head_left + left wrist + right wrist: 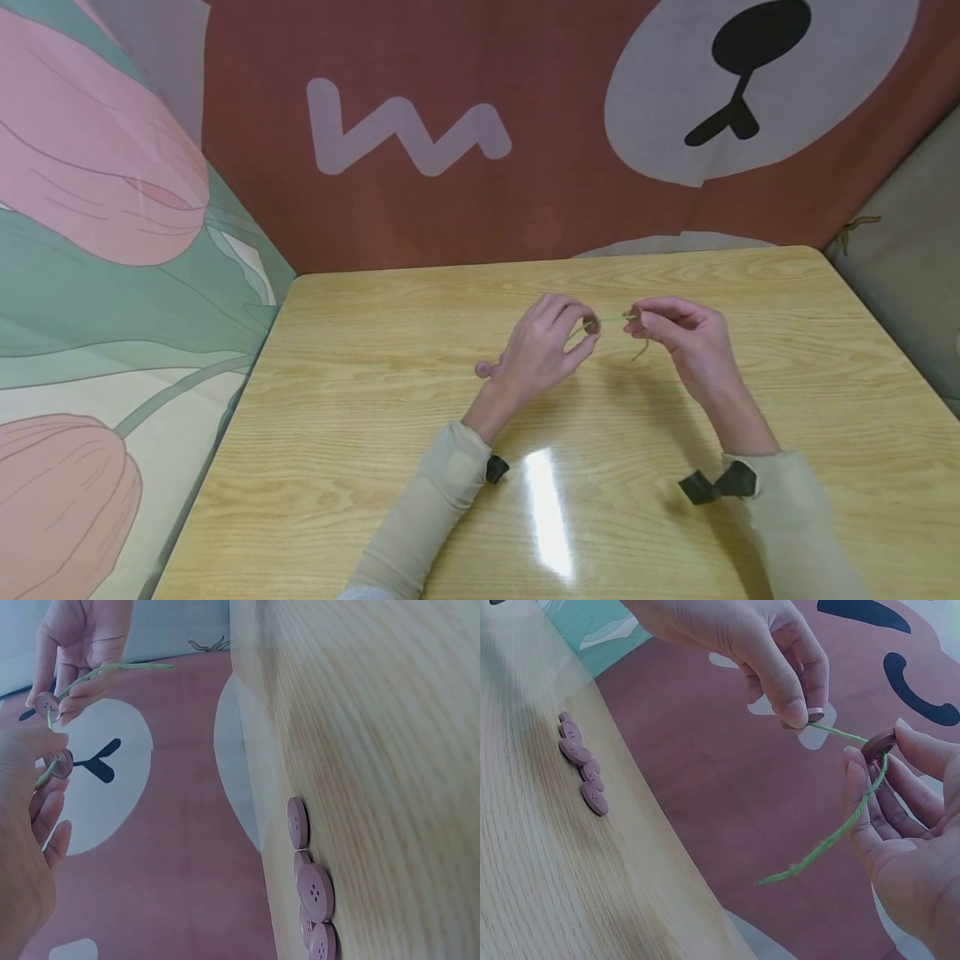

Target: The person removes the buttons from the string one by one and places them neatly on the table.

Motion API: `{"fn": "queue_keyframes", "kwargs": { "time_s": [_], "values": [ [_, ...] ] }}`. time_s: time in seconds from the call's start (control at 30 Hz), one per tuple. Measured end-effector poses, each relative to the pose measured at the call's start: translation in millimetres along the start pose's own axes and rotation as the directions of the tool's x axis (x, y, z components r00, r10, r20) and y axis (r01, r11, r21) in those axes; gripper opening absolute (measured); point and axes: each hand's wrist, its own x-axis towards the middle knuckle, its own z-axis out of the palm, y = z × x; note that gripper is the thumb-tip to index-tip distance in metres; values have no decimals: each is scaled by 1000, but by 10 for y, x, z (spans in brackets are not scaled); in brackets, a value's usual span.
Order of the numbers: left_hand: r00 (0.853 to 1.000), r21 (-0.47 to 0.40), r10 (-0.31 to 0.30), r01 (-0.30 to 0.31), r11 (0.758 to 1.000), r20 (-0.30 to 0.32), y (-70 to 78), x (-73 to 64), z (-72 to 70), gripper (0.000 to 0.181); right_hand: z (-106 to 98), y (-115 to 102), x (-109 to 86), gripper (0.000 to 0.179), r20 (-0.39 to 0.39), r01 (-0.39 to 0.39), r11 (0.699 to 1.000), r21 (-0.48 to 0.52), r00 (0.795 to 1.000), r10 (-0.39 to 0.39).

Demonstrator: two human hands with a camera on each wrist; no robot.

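Note:
My right hand [693, 342] pinches a brown-mauve button [879, 744] by its edges between thumb and fingers. A green string [817, 851] runs through that button, and its loose end hangs down below. Across a short gap, my left hand [542, 346] grips a second similar button [60, 763], which is on the same string. The stretch of string between the two hands looks nearly straight. Both hands are raised over the table. On the tabletop, several four-hole buttons [315, 892] lie in an overlapping row, mostly hidden behind my left hand in the head view.
The wood-grain table [337, 458] extends under both arms. A red-brown printed backdrop [450, 217] stands along its far edge, and a floral one [165, 333] along the left side. Dark pieces [716, 483] stick out from the sleeve at my right wrist.

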Motion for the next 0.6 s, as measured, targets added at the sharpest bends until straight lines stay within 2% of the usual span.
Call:
{"fn": "queue_keyframes", "kwargs": {
  "time_s": [0.6],
  "values": [
    [1000,11,-17,17,1000,6,-44,-24,-14,10,-44,-11,5,18,0,0,1000,7,1000,0]
  ]
}}
